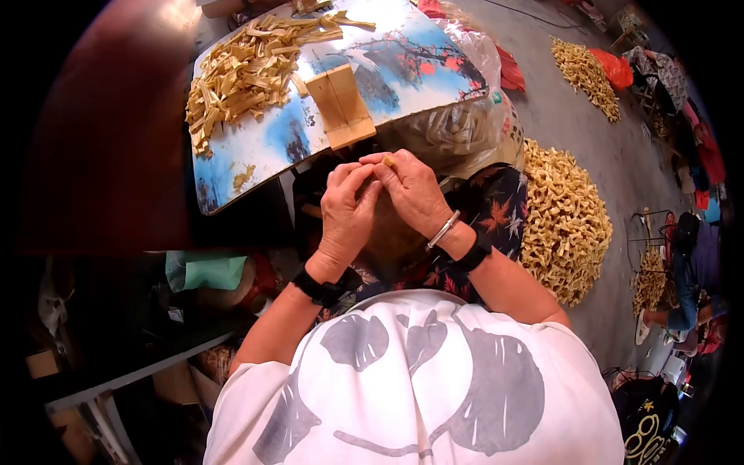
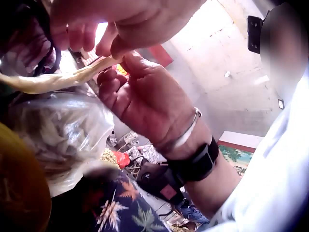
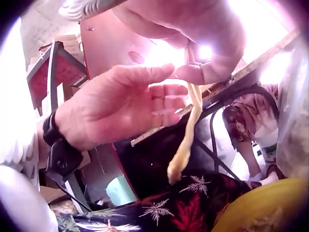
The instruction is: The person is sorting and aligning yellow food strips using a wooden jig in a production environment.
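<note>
A limp, pale yellow strip (image 3: pixel 188 140) dangles below the fingers of my right hand (image 1: pixel 415 194), which pinches it between thumb and fingers. A small yellow bit of it shows by the right thumb in the head view. My left hand (image 1: pixel 345 213) is close beside, its fingertips right at the strip and the right fingers. In the right wrist view the left hand (image 3: pixel 120 104) has its palm toward the camera, thumb and fingers apart. The left wrist view has the strip (image 2: pixel 63 82) stretching left from where the hands meet.
Ahead, a painted tabletop (image 1: pixel 411 93) bears a heap of loose yellow strips (image 1: pixel 240 74) and a small wooden stand (image 1: pixel 341 105) at its near edge. Below the hands is a yellow bowl (image 2: pixel 21 179). A large pile of knotted pieces (image 1: pixel 566 225) stands right, near a clear plastic bag (image 1: pixel 457 132).
</note>
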Action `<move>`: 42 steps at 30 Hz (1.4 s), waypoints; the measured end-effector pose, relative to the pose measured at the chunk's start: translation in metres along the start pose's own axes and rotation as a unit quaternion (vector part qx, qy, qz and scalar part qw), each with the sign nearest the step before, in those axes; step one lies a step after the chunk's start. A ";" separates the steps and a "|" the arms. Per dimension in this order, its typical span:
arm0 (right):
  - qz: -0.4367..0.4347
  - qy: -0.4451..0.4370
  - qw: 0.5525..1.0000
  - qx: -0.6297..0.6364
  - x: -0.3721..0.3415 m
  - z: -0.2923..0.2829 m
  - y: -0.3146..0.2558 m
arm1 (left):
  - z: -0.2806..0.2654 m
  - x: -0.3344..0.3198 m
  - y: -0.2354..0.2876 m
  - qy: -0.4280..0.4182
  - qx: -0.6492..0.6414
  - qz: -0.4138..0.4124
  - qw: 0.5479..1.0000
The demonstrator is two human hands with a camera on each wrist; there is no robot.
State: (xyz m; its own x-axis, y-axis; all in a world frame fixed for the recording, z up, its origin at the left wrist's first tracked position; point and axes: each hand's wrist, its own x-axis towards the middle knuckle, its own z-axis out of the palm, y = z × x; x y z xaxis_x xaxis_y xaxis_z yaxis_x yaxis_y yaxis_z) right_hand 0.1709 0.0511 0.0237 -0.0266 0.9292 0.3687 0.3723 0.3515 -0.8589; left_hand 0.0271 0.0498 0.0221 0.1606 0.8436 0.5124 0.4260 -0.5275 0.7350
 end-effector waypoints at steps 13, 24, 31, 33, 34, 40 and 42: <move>-0.032 -0.088 0.994 0.056 -0.085 0.002 -0.027 | -0.006 -0.055 -0.028 -0.089 -0.518 -0.497 0.691; -0.096 -0.019 0.994 -0.046 -0.083 -0.015 -0.018 | 0.005 -0.050 -0.009 -0.209 -0.209 -0.422 0.857; 0.157 0.003 0.985 0.066 -0.074 -0.015 0.001 | -0.002 -0.049 0.013 -0.194 0.169 0.064 0.964; 0.292 -0.022 0.946 0.143 -0.071 -0.013 0.002 | -0.003 -0.047 0.017 -0.161 0.169 0.093 0.968; 0.295 -0.027 0.943 0.149 -0.071 -0.011 0.004 | -0.003 -0.047 0.020 -0.151 0.160 0.096 0.971; 0.252 -0.039 0.959 0.124 -0.072 -0.005 0.005 | -0.001 -0.044 0.020 -0.117 0.140 0.065 0.981; 0.172 -0.035 0.977 0.119 -0.078 0.000 0.012 | 0.000 -0.044 0.018 -0.115 0.109 0.037 0.987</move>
State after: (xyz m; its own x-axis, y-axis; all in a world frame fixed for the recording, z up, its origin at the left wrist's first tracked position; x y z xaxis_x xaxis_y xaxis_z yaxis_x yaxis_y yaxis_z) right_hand 0.1774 -0.0172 -0.0159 -0.0033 0.9997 0.0249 0.1443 0.0251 -0.9892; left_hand 0.0280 0.0028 0.0129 0.3861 0.8175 0.4273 0.5835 -0.5752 0.5733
